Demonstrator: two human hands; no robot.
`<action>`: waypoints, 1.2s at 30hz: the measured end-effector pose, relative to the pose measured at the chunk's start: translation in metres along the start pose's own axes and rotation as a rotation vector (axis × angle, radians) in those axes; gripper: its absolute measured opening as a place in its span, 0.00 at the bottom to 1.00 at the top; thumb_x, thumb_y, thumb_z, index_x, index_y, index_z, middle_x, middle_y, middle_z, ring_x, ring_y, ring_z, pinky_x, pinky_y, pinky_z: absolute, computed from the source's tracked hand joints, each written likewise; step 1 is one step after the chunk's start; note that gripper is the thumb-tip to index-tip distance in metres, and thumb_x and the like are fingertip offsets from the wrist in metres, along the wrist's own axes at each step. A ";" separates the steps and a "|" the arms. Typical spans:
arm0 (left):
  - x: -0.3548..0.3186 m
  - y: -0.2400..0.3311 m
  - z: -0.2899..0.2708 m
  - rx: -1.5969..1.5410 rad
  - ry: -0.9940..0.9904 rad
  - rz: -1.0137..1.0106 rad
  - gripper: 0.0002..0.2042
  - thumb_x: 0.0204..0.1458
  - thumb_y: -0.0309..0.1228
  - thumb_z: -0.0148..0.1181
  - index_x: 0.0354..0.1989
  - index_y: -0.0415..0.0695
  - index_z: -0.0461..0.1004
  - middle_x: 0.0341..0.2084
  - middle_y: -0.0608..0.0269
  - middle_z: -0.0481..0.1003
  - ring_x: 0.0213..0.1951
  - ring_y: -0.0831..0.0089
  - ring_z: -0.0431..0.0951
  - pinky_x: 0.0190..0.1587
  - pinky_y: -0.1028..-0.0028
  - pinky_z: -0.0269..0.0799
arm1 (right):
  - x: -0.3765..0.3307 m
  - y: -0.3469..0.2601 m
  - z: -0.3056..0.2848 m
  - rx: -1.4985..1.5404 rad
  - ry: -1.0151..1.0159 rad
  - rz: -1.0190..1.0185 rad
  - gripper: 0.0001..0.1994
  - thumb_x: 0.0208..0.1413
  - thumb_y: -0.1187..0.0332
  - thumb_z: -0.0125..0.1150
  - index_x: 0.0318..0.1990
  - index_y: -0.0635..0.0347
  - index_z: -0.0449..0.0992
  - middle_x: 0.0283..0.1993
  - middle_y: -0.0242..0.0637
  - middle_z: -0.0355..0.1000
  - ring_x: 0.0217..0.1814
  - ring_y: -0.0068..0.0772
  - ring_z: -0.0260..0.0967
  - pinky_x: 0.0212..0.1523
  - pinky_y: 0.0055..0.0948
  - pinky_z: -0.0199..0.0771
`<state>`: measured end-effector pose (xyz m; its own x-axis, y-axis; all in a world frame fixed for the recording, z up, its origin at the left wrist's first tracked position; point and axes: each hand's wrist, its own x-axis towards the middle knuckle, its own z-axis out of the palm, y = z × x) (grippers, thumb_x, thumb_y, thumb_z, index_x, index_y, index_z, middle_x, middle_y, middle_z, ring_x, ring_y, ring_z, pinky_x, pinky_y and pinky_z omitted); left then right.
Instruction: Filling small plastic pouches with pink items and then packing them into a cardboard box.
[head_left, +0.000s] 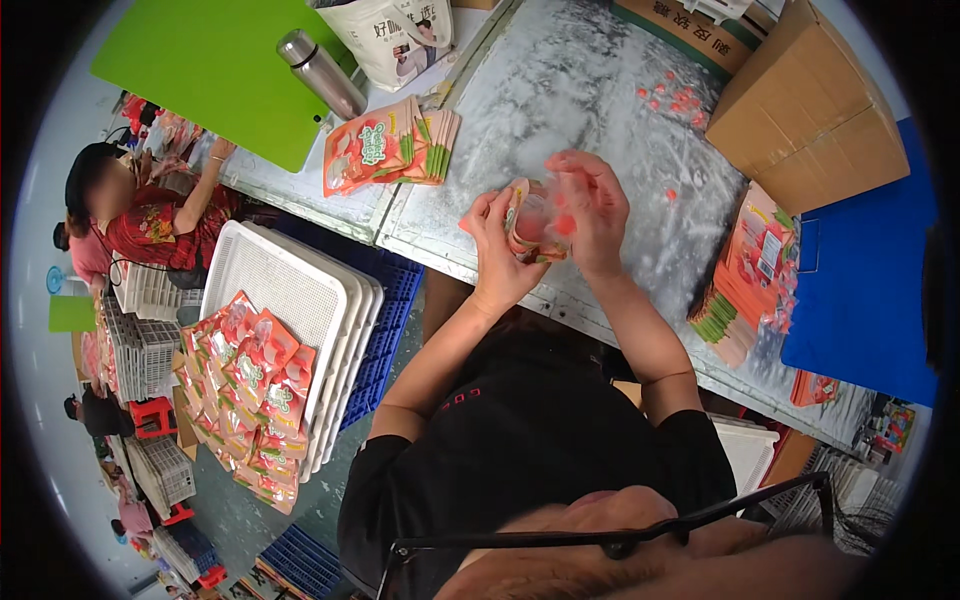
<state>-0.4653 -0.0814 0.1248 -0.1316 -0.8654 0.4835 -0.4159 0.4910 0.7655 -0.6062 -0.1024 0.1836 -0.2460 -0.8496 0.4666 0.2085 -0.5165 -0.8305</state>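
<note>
Grey-white marbled tabletop spreads beneath both hands, its near edge running slantwise. From my distant seat I see the left hand with its fingers closed around a printed pink-and-orange pouch, whose mouth is open above the near part of the table. At this mouth is the right hand, with bent fingers; whether they pinch something, I cannot tell. One small red piece shows just beside its palm.

Farther to the right on the table I find a stack of similar pouches, near a brown cardboard box. Some small red pieces in clear wrapping lie before this box. To the left are more flat pouches, near a silver metal flask. Lower left, white perforated plastic trays are piled, with many filled-looking pouches on top.
</note>
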 end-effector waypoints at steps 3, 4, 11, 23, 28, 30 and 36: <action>0.003 0.003 0.002 -0.002 0.012 -0.010 0.55 0.32 0.22 0.81 0.72 0.43 0.52 0.60 0.45 0.54 0.65 0.45 0.58 0.67 0.54 0.63 | 0.001 -0.003 0.001 0.036 -0.032 0.039 0.09 0.70 0.71 0.56 0.52 0.65 0.76 0.52 0.38 0.76 0.57 0.28 0.72 0.64 0.32 0.68; 0.004 0.004 0.002 0.001 0.014 -0.012 0.55 0.32 0.22 0.80 0.72 0.42 0.52 0.60 0.46 0.54 0.65 0.45 0.58 0.67 0.54 0.64 | 0.001 -0.007 0.003 0.067 -0.028 0.075 0.09 0.70 0.72 0.56 0.53 0.65 0.76 0.53 0.38 0.76 0.58 0.27 0.71 0.64 0.32 0.68; 0.002 -0.014 0.015 -0.030 0.241 -0.004 0.60 0.32 0.24 0.83 0.74 0.38 0.45 0.63 0.45 0.53 0.66 0.48 0.58 0.68 0.54 0.60 | 0.010 -0.068 0.012 -0.844 -0.591 -0.109 0.18 0.55 0.68 0.70 0.49 0.68 0.77 0.53 0.49 0.77 0.56 0.44 0.75 0.56 0.35 0.76; 0.038 -0.031 -0.078 -0.214 -0.445 -0.111 0.52 0.31 0.25 0.85 0.71 0.37 0.63 0.57 0.52 0.73 0.57 0.64 0.75 0.61 0.64 0.71 | 0.022 -0.028 -0.007 -0.922 -1.134 -0.306 0.12 0.49 0.76 0.62 0.44 0.62 0.79 0.44 0.45 0.79 0.57 0.48 0.73 0.63 0.41 0.71; 0.030 -0.045 -0.070 -0.506 -0.653 -0.388 0.39 0.45 0.17 0.76 0.68 0.34 0.66 0.50 0.65 0.79 0.53 0.78 0.76 0.57 0.72 0.74 | 0.025 -0.038 0.009 -0.874 -1.092 -0.363 0.10 0.51 0.74 0.59 0.42 0.61 0.80 0.47 0.47 0.80 0.58 0.46 0.73 0.62 0.43 0.71; 0.023 -0.042 -0.065 -0.569 -0.635 -0.429 0.36 0.47 0.15 0.73 0.68 0.34 0.67 0.48 0.65 0.79 0.50 0.78 0.76 0.54 0.74 0.75 | 0.024 -0.028 0.004 -0.874 -1.164 -0.385 0.09 0.51 0.73 0.60 0.40 0.62 0.80 0.48 0.48 0.80 0.58 0.46 0.73 0.60 0.42 0.72; 0.016 -0.023 -0.061 -0.680 -0.571 -0.346 0.37 0.49 0.12 0.68 0.71 0.38 0.66 0.39 0.68 0.79 0.41 0.82 0.78 0.46 0.77 0.78 | 0.037 -0.026 0.018 -1.025 -1.625 0.292 0.06 0.53 0.72 0.58 0.32 0.66 0.79 0.46 0.48 0.80 0.51 0.49 0.77 0.52 0.44 0.78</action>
<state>-0.4027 -0.0999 0.1408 -0.5940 -0.8034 0.0413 0.0745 -0.0038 0.9972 -0.6038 -0.1221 0.2282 0.7856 -0.4680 -0.4047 -0.6179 -0.6260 -0.4757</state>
